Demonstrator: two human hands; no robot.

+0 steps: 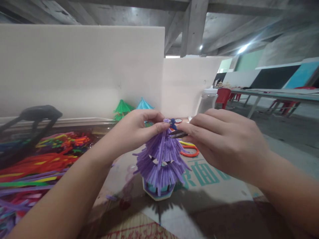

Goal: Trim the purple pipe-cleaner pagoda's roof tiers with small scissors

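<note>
A two-tiered purple pagoda model [161, 149], its roofs covered in fuzzy pipe-cleaner strips, stands upright on a pale polygonal base. At its peak, my left hand [136, 131] is closed, thumb and fingertips pinching the purple tip. My right hand [221, 142] comes from the other side, closed around a dark pointed metal tool [178, 133], whose tip lies against the upper roof. Between both sets of fingertips is a small dark blue piece [173, 124]; which hand bears it I cannot tell.
Colourful pipe cleaners [50, 162] lie heaped at left beside a dark blurred frame [37, 114]. Behind stand green [122, 108] and light blue [144, 103] roofed models and a clear bottle [208, 101]. Orange-handled scissors [190, 153] rest on the printed cardboard [211, 189].
</note>
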